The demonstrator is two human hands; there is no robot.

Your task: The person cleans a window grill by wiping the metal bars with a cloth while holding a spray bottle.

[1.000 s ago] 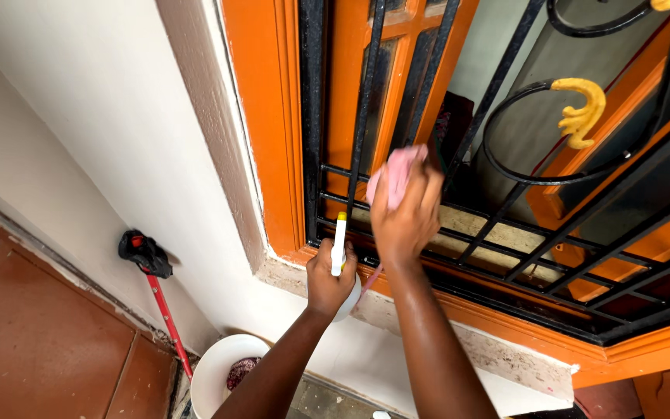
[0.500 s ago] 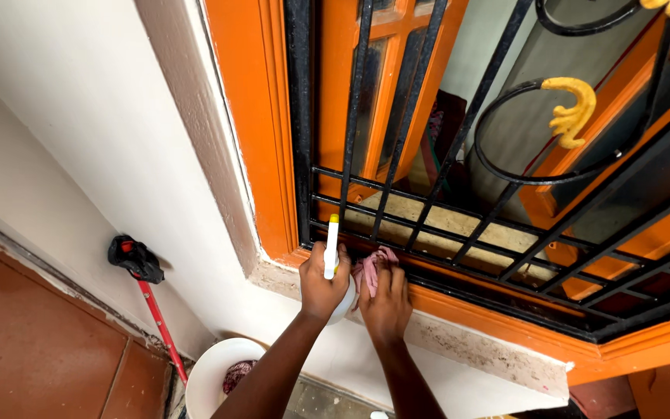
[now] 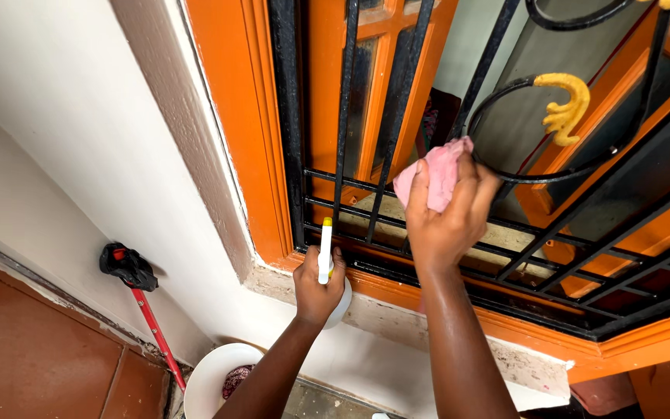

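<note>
While my right hand (image 3: 445,221) presses a pink cloth (image 3: 436,180) against a slanted black bar of the window grille (image 3: 397,101), my fingers are wrapped tight around the cloth, bunching it so that only its upper part shows above my knuckles. The cloth sits a little above the grille's lower horizontal bars, beside the curled black scroll with its yellow ornament (image 3: 565,105). My left hand (image 3: 316,283) is lower down, at the orange window frame (image 3: 230,116) near its bottom corner, closed around a white spray bottle (image 3: 327,260) whose nozzle with a yellow tip stands upright against the lowest bars. The bottle's round body shows just under my fist. Below, by the cream wall (image 3: 63,116), a white bucket (image 3: 211,380) with something dark red inside stands on the floor, just beside a red-handled mop (image 3: 145,306) leaning against the wall.
</note>
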